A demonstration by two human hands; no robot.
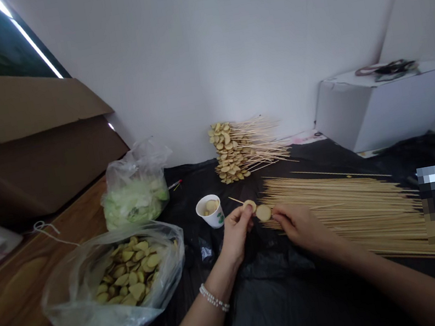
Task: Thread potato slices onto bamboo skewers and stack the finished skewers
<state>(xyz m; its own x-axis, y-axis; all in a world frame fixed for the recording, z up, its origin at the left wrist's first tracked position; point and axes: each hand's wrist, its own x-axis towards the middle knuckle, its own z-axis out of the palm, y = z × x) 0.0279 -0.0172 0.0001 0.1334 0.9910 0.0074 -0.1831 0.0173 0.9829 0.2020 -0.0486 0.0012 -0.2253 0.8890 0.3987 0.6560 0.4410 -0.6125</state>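
Note:
My left hand (238, 232) pinches a pale round potato slice (249, 205), and the pointed end of a thin wooden skewer (235, 200) sticks out to the left of it. A second potato slice (263, 212) sits between my two hands, in line with the skewer. At that slice's right edge, my right hand (296, 223) is closed on the skewer, most of which its fingers hide. Just left of my hands stands a white paper cup (215, 218) with some slices in it. Under my right forearm lies a wide spread of bare skewers (333, 205).
Filled skewers (232, 149) are stacked by the wall. An open plastic bag (77, 298) of potato slices lies left, with a bag of pale green pieces (135, 199) behind it. A cardboard box (33, 160) and a white box (383, 107) flank the black covering (273, 298).

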